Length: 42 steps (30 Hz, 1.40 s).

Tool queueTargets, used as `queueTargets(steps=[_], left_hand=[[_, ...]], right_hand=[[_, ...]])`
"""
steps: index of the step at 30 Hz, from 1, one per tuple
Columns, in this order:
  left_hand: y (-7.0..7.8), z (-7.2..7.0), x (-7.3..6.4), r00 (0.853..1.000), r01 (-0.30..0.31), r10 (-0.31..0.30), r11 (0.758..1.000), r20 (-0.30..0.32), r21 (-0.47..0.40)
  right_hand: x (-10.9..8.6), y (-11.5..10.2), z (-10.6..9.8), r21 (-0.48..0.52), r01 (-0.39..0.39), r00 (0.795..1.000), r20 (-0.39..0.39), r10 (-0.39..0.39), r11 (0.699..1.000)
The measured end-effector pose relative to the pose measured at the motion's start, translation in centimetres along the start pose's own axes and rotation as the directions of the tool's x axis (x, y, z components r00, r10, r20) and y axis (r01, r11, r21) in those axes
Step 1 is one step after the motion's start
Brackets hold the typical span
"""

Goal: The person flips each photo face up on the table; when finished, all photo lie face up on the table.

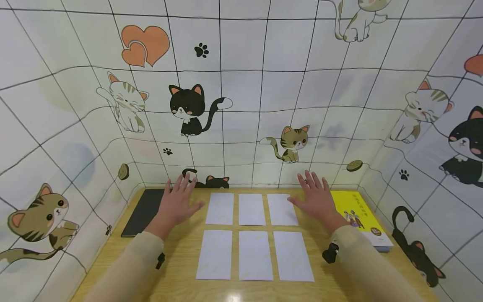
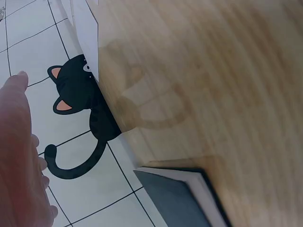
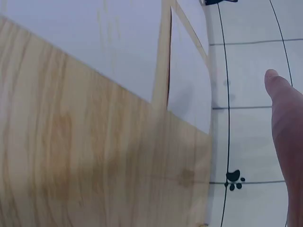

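Six white rectangular paper cards are lying in two rows, lower centre of frame, long axes running up-frame, between the hands. Right hand is sitting nearer, thumb overlapping the upper-right card in view; left hand is hovering just left. Both are holding fingers straight, spread, gripping nothing. Pale wood-grain tabletop; cat-printed white grid sheeting is enclosing it.

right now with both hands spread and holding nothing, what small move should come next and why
Probably lower the right hand toward the white card at the right end of the far row: the hand is spread and empty, in the head view it overlaps that card's edge, and the other five cards lie apart from it.
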<state>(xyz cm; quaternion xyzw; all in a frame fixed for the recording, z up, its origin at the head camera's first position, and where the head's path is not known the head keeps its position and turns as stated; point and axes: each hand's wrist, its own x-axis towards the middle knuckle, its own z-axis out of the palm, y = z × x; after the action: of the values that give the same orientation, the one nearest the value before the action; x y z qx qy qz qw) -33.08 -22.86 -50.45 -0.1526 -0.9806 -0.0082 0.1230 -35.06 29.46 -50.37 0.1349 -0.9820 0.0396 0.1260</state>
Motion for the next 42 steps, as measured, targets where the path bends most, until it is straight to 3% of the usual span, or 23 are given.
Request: queueTargets(steps=[6,13,20,30,34,42], left_hand=[[0.5,0.4,-0.6,0.999,-0.034,0.035,0.999,0.016,-0.03],[1.1,0.7,-1.0,0.995,-0.094,0.092,0.993,-0.037,-0.064],[1.8,1.5,-1.5,0.989,-0.14,0.135,0.987,-0.056,-0.081],[3.0,2.6,-1.1,0.983,-0.184,0.184,0.978,-0.01,-0.097],[3.6,2.8,-1.2,0.98,-0.188,0.195,0.971,0.033,-0.151],[2.8,3.3,-0.6,0.967,-0.193,0.229,0.945,0.114,-0.264]], right_hand=[[0.2,-2.1,1.4,0.021,0.026,0.999,0.031,-0.027,0.999],[0.8,-5.7,3.1,0.021,0.101,0.995,0.021,-0.102,0.995],[0.5,-9.7,3.9,0.102,0.188,0.979,0.061,-0.195,0.977],[0.9,-13.6,5.5,0.199,0.24,0.953,0.136,-0.27,0.95],[1.0,-15.0,5.7,0.258,0.253,0.947,0.131,-0.294,0.932],[2.1,-17.5,5.6,0.326,0.323,0.921,0.108,-0.375,0.888]])
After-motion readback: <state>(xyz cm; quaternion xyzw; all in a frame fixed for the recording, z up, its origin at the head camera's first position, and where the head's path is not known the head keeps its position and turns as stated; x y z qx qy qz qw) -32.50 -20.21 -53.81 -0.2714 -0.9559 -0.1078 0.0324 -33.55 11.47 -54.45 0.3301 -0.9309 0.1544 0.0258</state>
